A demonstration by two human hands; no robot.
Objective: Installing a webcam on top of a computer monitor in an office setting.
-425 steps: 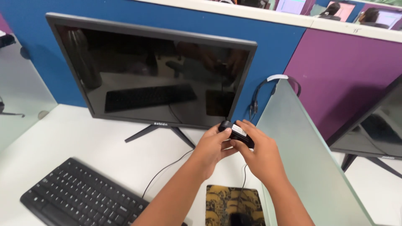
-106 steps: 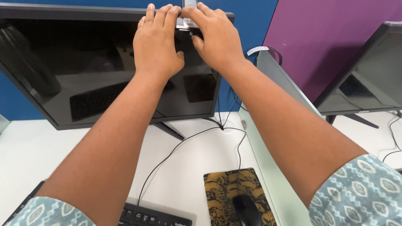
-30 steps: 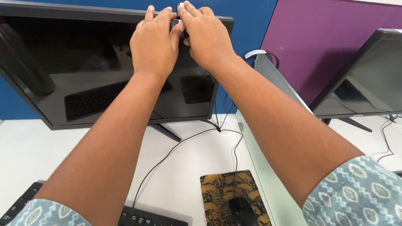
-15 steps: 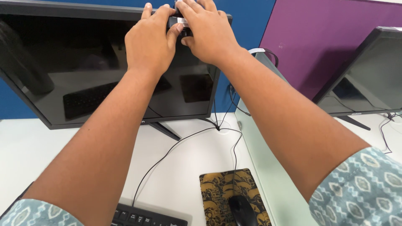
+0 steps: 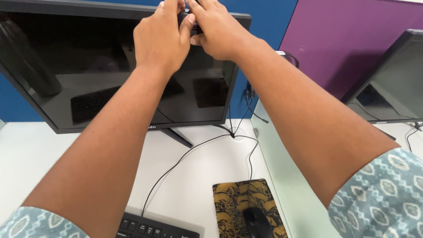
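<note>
Both my arms reach up to the top edge of a black monitor [image 5: 110,88] with a dark screen. My left hand [image 5: 161,42] and my right hand [image 5: 218,31] meet there around a small black device [image 5: 191,21], which sits on the monitor's top bezel. My fingers cover most of the device. The left thumb presses its side and the right fingers curl over it from above. Fingertips of both hands run out of the top of the picture.
A black keyboard [image 5: 154,229] lies at the near edge of the white desk [image 5: 31,167]. A black mouse [image 5: 257,222] rests on a patterned mouse pad [image 5: 233,198]. Thin black cables [image 5: 194,150] cross the desk. A frosted divider [image 5: 282,176] and a second monitor [image 5: 387,88] stand to the right.
Both hands stay at the monitor's top edge throughout. They have drawn closer around the small black device and sit slightly higher in the picture than a second ago.
</note>
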